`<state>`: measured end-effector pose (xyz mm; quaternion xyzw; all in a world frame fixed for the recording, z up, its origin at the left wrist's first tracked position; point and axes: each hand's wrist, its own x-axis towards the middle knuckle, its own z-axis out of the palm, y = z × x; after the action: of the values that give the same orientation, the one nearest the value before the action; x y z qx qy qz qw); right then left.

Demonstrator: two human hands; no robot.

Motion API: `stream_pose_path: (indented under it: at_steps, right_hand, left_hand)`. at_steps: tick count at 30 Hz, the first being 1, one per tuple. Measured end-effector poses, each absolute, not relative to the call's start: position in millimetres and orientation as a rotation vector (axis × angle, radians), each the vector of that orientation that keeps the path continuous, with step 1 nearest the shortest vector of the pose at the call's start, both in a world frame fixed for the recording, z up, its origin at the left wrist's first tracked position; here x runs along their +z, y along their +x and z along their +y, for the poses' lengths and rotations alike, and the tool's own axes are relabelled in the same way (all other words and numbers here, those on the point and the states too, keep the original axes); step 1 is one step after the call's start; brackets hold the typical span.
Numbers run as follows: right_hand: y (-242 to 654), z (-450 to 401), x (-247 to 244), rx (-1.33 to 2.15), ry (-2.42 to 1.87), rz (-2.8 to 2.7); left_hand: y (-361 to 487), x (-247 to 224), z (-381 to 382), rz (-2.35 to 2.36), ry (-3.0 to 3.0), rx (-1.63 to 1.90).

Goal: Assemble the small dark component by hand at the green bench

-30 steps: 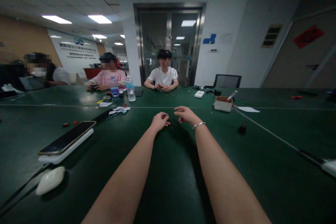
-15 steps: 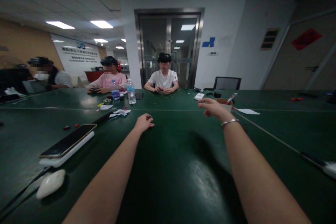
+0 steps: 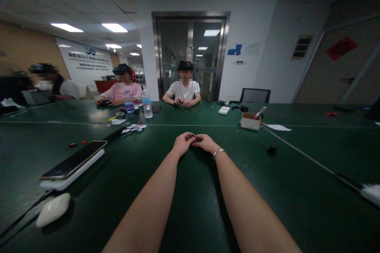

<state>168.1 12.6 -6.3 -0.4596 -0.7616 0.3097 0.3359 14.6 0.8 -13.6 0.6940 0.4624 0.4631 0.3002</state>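
Over the middle of the green table [image 3: 196, 205], my left hand [image 3: 182, 143] and my right hand [image 3: 207, 143] meet fingertip to fingertip. Between their thumbs and fingers is a small dark piece [image 3: 193, 138] with a reddish tint, mostly covered. Its kind is too small to make out. Both hands are closed in a pinch. A silver bangle [image 3: 219, 153] circles my right wrist. To the right of my hands stands a small black object [image 3: 272, 148], and beyond it an open box [image 3: 251, 121] with a pen-like item sticking out.
At left, a phone [image 3: 75, 160] lies on a white slab, near a white mouse-shaped object [image 3: 53, 210]. Two water bottles [image 3: 147, 104] stand toward the far side, by crumpled paper [image 3: 134, 128]. Across the table sits a person in white [image 3: 185, 91]; others sit further left.
My right hand has come left from beside the box, and my left hand has shifted right. They now meet at the small dark piece. The box and black object are uncovered.
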Motion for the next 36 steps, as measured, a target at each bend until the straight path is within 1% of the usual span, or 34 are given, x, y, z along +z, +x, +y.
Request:
stream_pose_path:
  at_steps: [4,11,15,25,31,36]
  right_hand:
    - [162,13,-9,0.687,-1.286,-1.983]
    - [150,11,-15,0.451,-1.375,-1.938]
    - [145,6,-12,0.338,-1.416,-1.94]
    - [140,-6,0,0.293,-1.468,-1.913]
    - [140,-5,-2,0.284,-1.436,-1.914]
    - [145,0,-7,0.268,-1.371,-1.91]
  left_hand:
    - [12,-13,2,1.217,1.83,1.252]
    - [10,-12,1,1.354,1.878,1.334]
    - [9,-11,1,1.375,1.825,1.32]
    - [9,-6,-3,1.512,1.829,1.326]
    - [10,-2,-8,1.541,1.937,1.298]
    - [7,-6,-1,1.53,1.853,1.288]
